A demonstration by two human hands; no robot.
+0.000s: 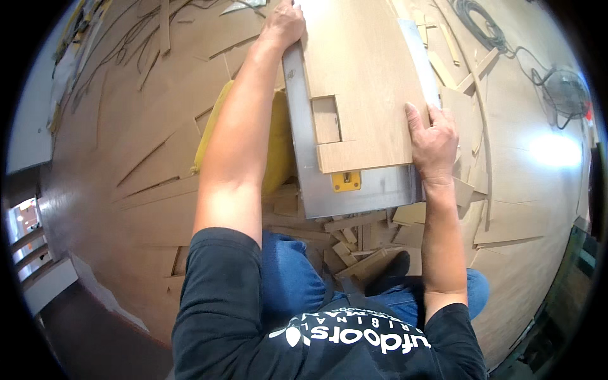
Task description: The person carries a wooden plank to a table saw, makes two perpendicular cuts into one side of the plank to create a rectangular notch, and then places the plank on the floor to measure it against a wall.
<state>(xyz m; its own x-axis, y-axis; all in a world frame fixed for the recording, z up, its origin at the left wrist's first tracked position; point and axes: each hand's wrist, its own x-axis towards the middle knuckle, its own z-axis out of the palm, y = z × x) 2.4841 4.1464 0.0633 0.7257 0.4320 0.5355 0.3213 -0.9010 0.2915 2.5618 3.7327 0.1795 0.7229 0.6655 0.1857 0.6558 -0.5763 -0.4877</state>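
Note:
A light wooden board (361, 69) lies over the grey metal table (316, 196) of what looks like a small table saw. Near its close left corner the board has a rectangular cutout (326, 119). Past the board's near edge shows a yellow insert plate (346, 182) with a dark slot. My left hand (283, 25) is closed on the board's far left edge, its fingertips partly hidden. My right hand (436, 140) grips the near right edge, thumb on the upper face and fingers at the side.
Several wood offcuts (361, 240) litter the floor between my legs and the metal table. A yellow panel (277, 145) stands at the table's left side. Thin wood strips (443, 69) and a coiled cable (475, 19) lie at the far right, near a round fan (565, 95).

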